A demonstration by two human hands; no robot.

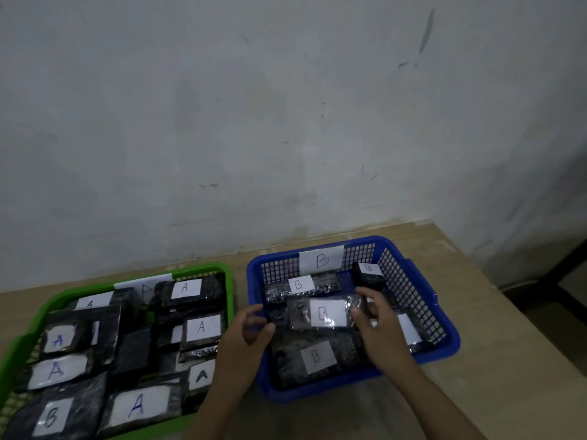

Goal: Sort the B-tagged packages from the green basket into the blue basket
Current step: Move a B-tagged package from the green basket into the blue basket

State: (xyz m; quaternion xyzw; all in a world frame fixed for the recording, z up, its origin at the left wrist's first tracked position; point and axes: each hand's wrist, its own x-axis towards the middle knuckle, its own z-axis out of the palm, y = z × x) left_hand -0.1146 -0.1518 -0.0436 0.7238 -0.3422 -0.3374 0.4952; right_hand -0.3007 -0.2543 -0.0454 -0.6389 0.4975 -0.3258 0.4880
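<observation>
Both my hands are over the blue basket (422, 277), which sits on the table (495, 360) to the right of the green basket (203, 269).

My right hand (378, 319) grips the right end of a B-tagged package (324, 312), thumb curled over its top near the white tag, fingers behind it. This package lies across the middle of the blue basket, on top of other B-tagged packages.

My left hand (251, 328) hangs at the blue basket's left rim, fingers loosely curled, holding nothing; its fingertips are just beside the package's left end, and I cannot tell whether they touch it.

The green basket holds black packages mostly tagged A. One package tagged B (54, 417) lies in its near left corner.
</observation>
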